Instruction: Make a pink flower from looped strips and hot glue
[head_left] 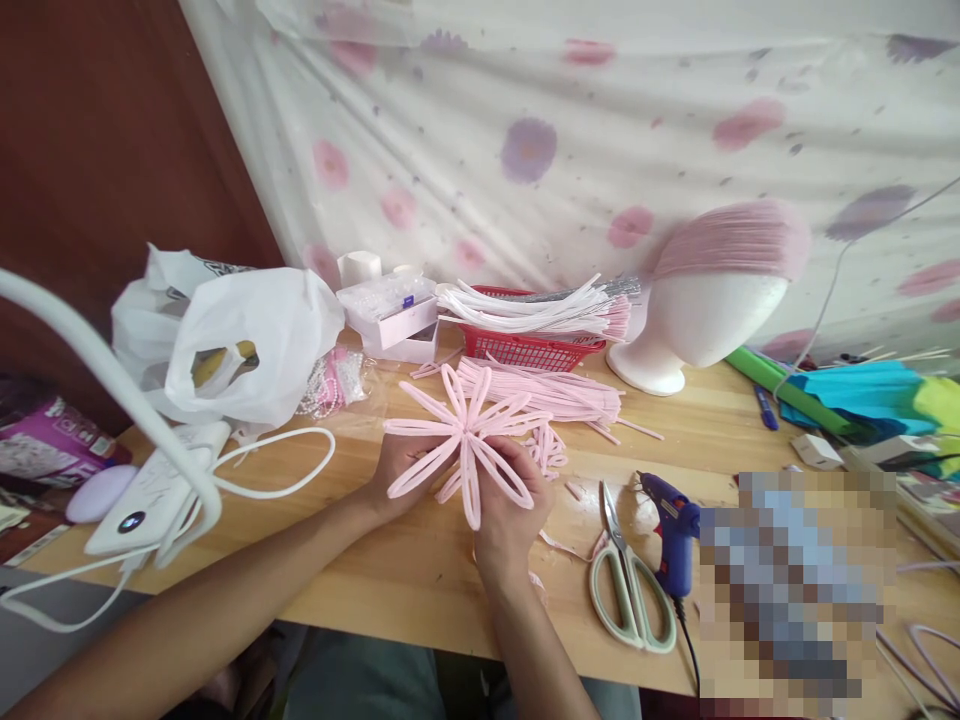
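A pink pipe-cleaner flower (466,432) with several looped petals faces up over the front middle of the table. My left hand (409,478) grips it from the left, its fingers partly covered by the petals. On the other side, my right hand (516,505) is closed on the flower from below, thumb near the petals. Just behind my right hand lies a small heap of bent pink pipe cleaners (549,448). A bundle of straight pink pipe cleaners (540,390) lies farther back.
Scissors (630,585) and a blue glue gun (675,535) lie to the right. Behind are a red basket (525,350) of pipe cleaners and a foam head (712,310) wrapped in pink. A white plastic bag (247,330), a power strip (150,500) and a white curved stand (112,380) occupy the left.
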